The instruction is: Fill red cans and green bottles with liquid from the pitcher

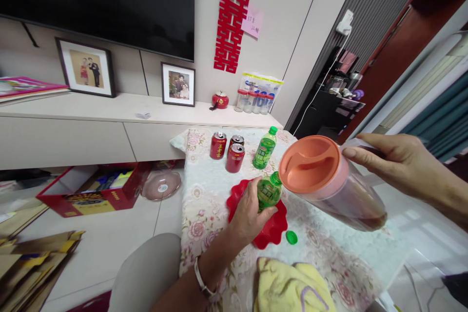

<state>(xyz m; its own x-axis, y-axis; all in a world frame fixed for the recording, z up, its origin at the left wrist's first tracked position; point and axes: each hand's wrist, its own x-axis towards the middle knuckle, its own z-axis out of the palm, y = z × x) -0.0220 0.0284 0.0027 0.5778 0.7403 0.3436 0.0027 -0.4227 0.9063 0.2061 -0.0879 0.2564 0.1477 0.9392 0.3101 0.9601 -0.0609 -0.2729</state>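
My left hand (249, 212) is wrapped round a small green bottle (269, 191) with no cap, which stands on a red plate (272, 231). My right hand (397, 158) grips the handle of a clear pitcher (331, 183) with an orange lid, tilted so its spout sits over the bottle's mouth. Dark liquid lies low in the pitcher. A green cap (291, 237) rests on the flowered tablecloth (204, 214) beside the plate.
Three red cans (227, 148) and a second, capped green bottle (264, 148) stand further back on the table. A yellow cloth (288, 285) lies at the near edge. A grey chair back (146, 273), a red box (91, 187) and flattened cardboard (32, 258) are at the left.
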